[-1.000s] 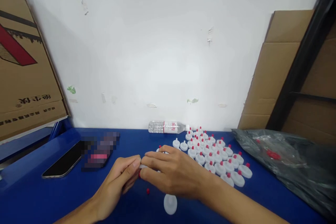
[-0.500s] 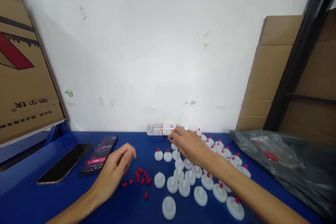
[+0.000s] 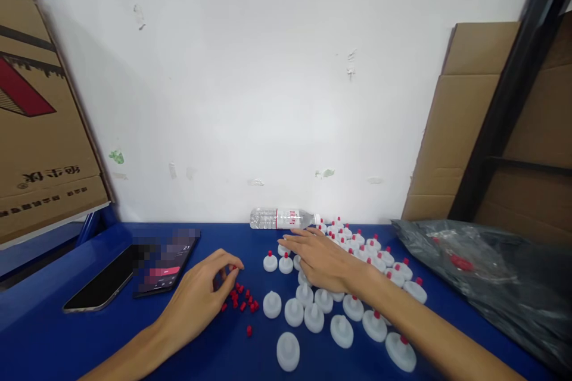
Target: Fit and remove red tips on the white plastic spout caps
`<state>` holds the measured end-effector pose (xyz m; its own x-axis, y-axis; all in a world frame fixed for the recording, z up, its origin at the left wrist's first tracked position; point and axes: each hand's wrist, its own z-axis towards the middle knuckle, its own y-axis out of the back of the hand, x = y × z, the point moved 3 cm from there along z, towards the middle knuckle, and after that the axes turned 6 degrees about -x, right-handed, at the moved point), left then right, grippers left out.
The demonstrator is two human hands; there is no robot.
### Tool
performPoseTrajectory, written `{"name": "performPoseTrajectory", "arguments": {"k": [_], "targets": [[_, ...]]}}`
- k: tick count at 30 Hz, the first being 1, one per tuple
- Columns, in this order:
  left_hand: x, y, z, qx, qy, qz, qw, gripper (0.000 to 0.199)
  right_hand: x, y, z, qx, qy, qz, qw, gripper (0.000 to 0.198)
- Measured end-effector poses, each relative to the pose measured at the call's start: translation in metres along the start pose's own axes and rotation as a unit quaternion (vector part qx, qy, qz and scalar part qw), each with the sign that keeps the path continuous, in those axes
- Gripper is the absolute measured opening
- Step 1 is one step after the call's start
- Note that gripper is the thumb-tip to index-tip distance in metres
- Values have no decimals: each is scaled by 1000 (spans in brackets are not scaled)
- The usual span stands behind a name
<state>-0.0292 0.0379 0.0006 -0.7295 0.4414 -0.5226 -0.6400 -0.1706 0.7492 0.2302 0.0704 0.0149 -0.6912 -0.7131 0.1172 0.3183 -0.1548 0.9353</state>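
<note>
While the left-hand grip (image 3: 203, 286) bends over small red plastic caps (image 3: 243, 306), the right-hand grip (image 3: 324, 259) stretches across round white plastic pieces with nozzles (image 3: 294, 313)

Thumb and forefinger of the left-hand grip stand nearly together, with a touch of red at their tips; whether they pinch a cap, I cannot tell. Loose caps lie on the blue bench (image 3: 201, 357) just beside those fingertips, to the right and nearer the wearer, one lying apart from the cluster.

The right-hand grip is palm down, fingers reaching forward and left. One white piece sits right at its fingertips, but I cannot tell whether it is held. Two red-topped pieces stand just left of that grip; bare-nozzled ones lie on its near side, and many red-topped ones crowd to its right.

Beyond its fingertips, a clear plastic bottle with a red-and-white label (image 3: 268, 218) lies sideways. Left of the left-hand grip are a lit-screen phone (image 3: 172, 268) and, farther off, a black-screened phone (image 3: 102, 283).
</note>
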Motion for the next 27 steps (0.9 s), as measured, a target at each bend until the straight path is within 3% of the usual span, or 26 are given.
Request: {"name": "performPoseTrajectory", "arguments": {"k": [6, 12, 16, 20, 27], "targets": [[11, -7, 2, 15, -38, 48, 998, 26, 5, 17, 1, -34, 1, 18, 999, 58], [7, -7, 1, 34, -38, 53, 997, 27, 23, 31, -2, -36, 45, 34, 998, 30], [0, -5, 0, 48, -36, 57, 997, 34, 30, 23, -3, -27, 63, 32, 997, 34], [0, -4, 0, 50, -35, 58, 996, 35, 31, 24, 0, -53, 37, 28, 998, 43], [-12, 5, -7, 9, -52, 16, 998, 26, 48, 33, 2, -85, 19, 51, 995, 9]]}}
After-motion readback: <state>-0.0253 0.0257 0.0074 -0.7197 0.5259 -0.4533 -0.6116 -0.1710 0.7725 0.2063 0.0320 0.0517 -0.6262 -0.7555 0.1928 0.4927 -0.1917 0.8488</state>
